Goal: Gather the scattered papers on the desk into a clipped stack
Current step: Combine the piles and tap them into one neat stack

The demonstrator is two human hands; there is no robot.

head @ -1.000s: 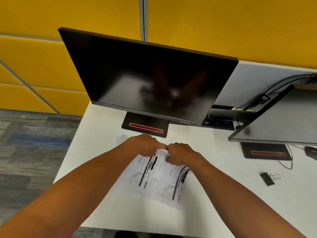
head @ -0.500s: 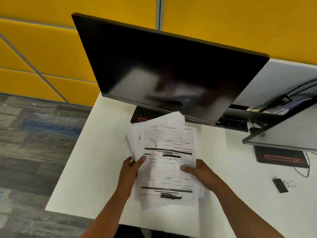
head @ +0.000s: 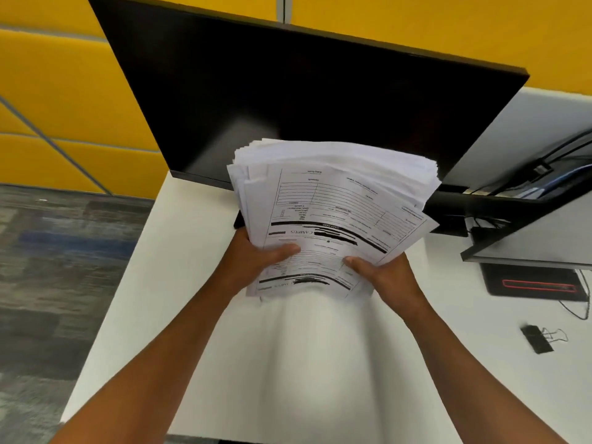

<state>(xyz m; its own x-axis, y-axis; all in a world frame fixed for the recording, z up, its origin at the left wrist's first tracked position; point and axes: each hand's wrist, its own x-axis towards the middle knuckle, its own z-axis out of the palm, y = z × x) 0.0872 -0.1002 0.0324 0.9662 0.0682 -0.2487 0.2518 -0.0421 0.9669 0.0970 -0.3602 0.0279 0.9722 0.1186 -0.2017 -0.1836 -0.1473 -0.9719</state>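
Note:
A thick, loosely aligned stack of printed papers (head: 333, 206) is lifted above the white desk (head: 179, 283), its far edges fanned out in front of the monitor. My left hand (head: 256, 257) grips the stack's near left side, thumb on the top sheet. My right hand (head: 384, 274) grips the near right side, thumb also on top. A black binder clip (head: 538, 338) lies on the desk to the right, apart from both hands.
A large black monitor (head: 304, 100) stands close behind the papers. A second monitor (head: 544, 232) tilts in at the right, with cables and its black base (head: 531, 280) under it. The desk's left edge drops to grey carpet (head: 57, 267).
The papers went from lying on the desk under both hands to being gathered and lifted as a stack; they are now higher and tilted toward the monitor.

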